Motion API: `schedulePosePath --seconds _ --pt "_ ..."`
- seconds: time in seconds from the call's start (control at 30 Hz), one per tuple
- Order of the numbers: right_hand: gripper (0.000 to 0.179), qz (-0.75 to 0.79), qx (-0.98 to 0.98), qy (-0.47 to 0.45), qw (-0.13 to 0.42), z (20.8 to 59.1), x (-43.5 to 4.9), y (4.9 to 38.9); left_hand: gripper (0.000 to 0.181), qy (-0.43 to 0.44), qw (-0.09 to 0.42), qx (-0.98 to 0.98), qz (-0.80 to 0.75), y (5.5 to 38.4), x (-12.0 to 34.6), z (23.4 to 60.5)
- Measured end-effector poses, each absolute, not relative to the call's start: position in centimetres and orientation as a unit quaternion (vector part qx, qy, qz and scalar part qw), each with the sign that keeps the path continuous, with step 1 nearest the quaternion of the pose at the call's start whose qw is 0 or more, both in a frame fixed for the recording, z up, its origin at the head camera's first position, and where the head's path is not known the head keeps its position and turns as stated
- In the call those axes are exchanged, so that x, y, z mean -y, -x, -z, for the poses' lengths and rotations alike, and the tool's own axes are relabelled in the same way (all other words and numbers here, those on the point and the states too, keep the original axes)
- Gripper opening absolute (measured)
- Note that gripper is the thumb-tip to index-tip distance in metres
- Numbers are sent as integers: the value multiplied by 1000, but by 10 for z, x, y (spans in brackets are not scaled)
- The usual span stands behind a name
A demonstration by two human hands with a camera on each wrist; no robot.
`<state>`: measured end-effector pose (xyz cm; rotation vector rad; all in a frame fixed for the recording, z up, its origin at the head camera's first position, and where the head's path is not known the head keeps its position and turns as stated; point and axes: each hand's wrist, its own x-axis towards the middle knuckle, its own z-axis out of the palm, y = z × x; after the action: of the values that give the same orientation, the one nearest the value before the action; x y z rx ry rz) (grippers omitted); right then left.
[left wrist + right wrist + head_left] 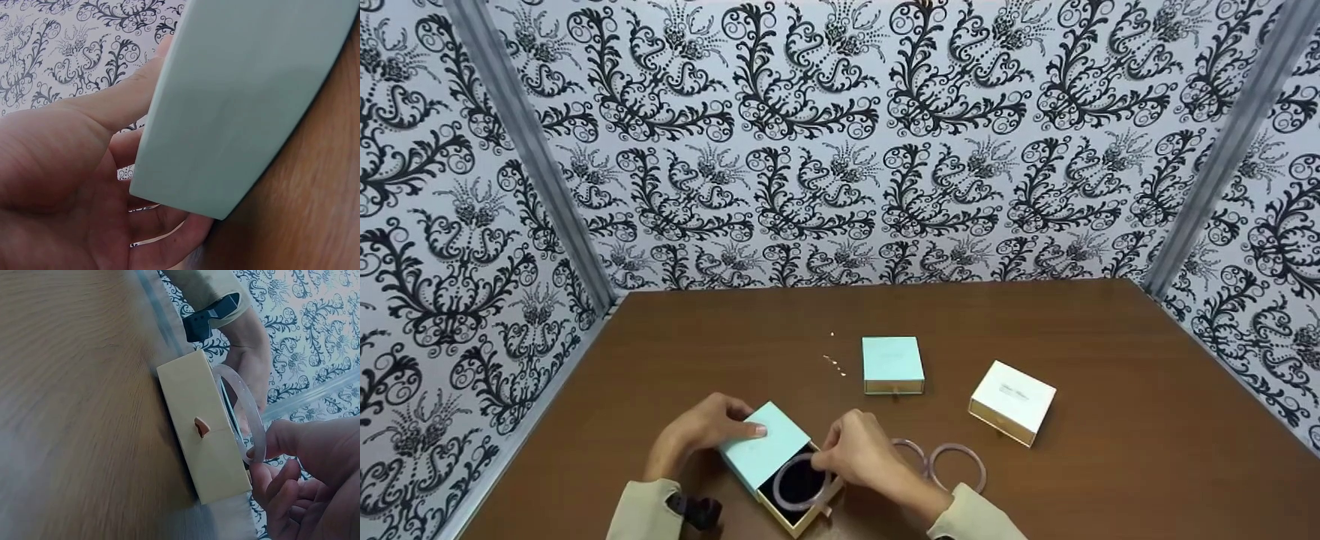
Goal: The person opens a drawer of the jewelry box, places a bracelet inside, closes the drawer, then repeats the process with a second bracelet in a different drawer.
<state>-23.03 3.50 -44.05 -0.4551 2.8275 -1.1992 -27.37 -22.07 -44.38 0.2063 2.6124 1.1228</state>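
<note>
A mint drawer-style jewelry box (769, 446) lies on the table with its dark-lined drawer (784, 517) pulled partly out. My left hand (709, 427) holds the box's sleeve, thumb on top and fingers along the far side; the left wrist view shows the sleeve wall (225, 112) close up. My right hand (859, 454) pinches a pale lilac bangle (780, 491) between thumb and fingertips. The bangle is tilted over the drawer opening, its lower edge near the front wall; contact is unclear. A small ribbon pull (201, 427) sticks out of the drawer front.
Two more bangles, one (958, 468) whole in view and one (911, 444) partly behind my right arm, lie to the right. A closed mint box (892, 360) and a closed white box (1014, 397) stand farther back. Small pale bits (834, 363) lie left of them. Patterned walls (840, 150) surround the table.
</note>
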Motion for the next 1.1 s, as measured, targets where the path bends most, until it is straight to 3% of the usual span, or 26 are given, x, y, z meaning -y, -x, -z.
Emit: schedulePosePath --seconds 0.4,0.73,1.1 --pt "14 390 -909 148 0 441 -29 231 41 -65 137 -909 -387 274 219 444" --pt "30 398 -904 157 -13 445 -27 233 40 -68 142 -909 -387 276 220 446" --pt "21 392 -901 179 -43 450 -26 233 43 -55 144 -909 -387 274 220 445"
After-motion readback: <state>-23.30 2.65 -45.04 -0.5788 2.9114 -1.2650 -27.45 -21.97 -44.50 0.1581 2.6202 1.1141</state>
